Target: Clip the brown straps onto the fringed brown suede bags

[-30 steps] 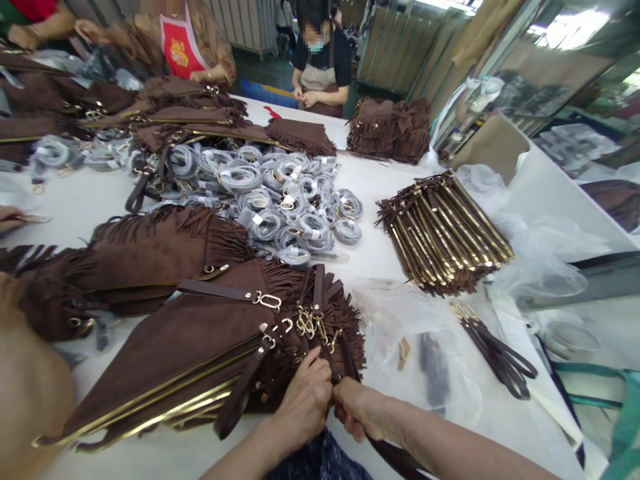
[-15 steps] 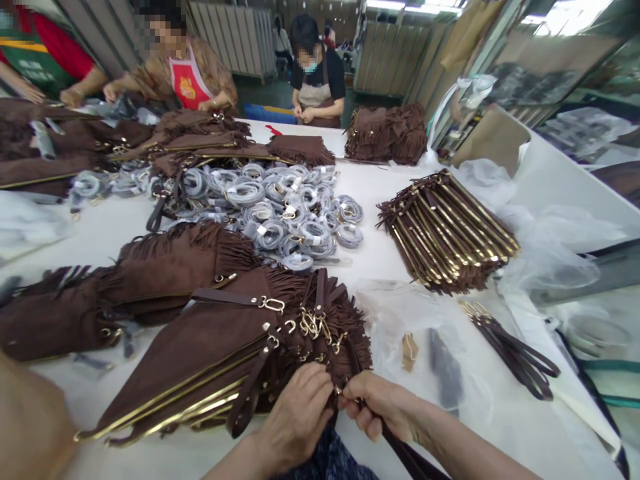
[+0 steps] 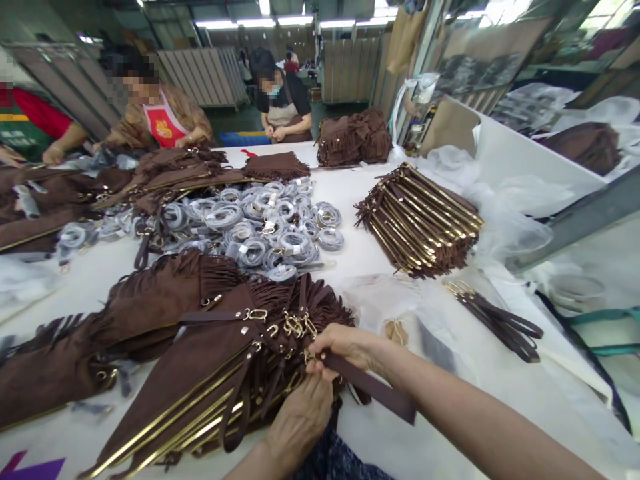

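Observation:
A fanned stack of brown suede fringed bags (image 3: pixel 200 373) with gold zips and clasps lies at the table's near edge. My left hand (image 3: pixel 303 421) is closed, pinching the fringe and hardware at the stack's right corner. My right hand (image 3: pixel 345 350) is closed on a brown strap (image 3: pixel 373 390), held at its clasp end against the gold rings of the bags; the strap trails to the right over the white table (image 3: pixel 450 400).
A pile of wrapped grey strap coils (image 3: pixel 265 230) lies mid-table. More brown bag stacks sit left (image 3: pixel 150 307), right (image 3: pixel 420 223) and far (image 3: pixel 355 137). Loose straps (image 3: pixel 500 323) and clear plastic bags (image 3: pixel 415 320) lie to the right. Other people work at the far side.
My right hand has risen from the table edge to the gold rings, bringing the strap's end up with it. The camera has tilted upward a little.

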A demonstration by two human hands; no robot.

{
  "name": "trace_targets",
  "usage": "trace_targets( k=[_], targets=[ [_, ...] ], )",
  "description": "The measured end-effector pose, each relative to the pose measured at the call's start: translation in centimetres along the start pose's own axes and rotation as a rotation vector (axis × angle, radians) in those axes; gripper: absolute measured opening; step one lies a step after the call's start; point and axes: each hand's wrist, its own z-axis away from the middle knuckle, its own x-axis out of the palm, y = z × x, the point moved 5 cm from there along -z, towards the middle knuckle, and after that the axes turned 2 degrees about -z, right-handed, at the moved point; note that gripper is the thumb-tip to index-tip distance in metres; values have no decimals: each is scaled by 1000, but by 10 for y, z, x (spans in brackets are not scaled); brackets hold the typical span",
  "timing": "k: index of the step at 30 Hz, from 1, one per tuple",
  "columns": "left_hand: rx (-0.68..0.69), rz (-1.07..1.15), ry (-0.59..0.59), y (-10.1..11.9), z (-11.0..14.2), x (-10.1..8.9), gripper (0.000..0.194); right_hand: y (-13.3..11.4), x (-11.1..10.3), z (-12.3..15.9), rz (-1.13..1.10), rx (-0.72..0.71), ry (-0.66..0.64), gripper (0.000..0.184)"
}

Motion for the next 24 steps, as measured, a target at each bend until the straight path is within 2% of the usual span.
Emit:
trace_targets(
  k=[2, 4, 7, 9, 11, 14, 17, 20, 22, 24],
  targets=[
    [-48, 59, -56, -4, -3, 5, 39, -7, -19, 7, -136, -166, 36, 28],
    [-91, 131, -81, -7, -3, 7, 42, 0, -41, 13, -266, -356, 136, 28],
    [-229, 260, -94, -18, -4, 7, 61, 43, -61, 11, -291, -474, 307, 13],
    [-322, 363, -92, -29, -5, 7, 69, 80, -60, 0, -219, -447, 361, 11],
    [-354, 425, -58, -40, -7, 7, 67, 109, -55, -12, -135, -435, 404, 13],
    [-342, 415, 22, -54, -11, 3, 55, 127, -50, -26, -21, -468, 472, 16],
    [-307, 338, 15, -56, -11, -2, 49, 126, -55, -28, 65, -528, 605, 14],
    [-171, 220, -100, -42, -7, -3, 55, 123, -63, -27, 115, -534, 699, 16],
    [-58, 143, -180, -27, -4, 0, 54, 125, -63, -31, 126, -496, 683, 16],
    [-15, 62, -188, -14, -3, 4, 43, 128, -62, -37, 118, -442, 651, 15]
  ],
)
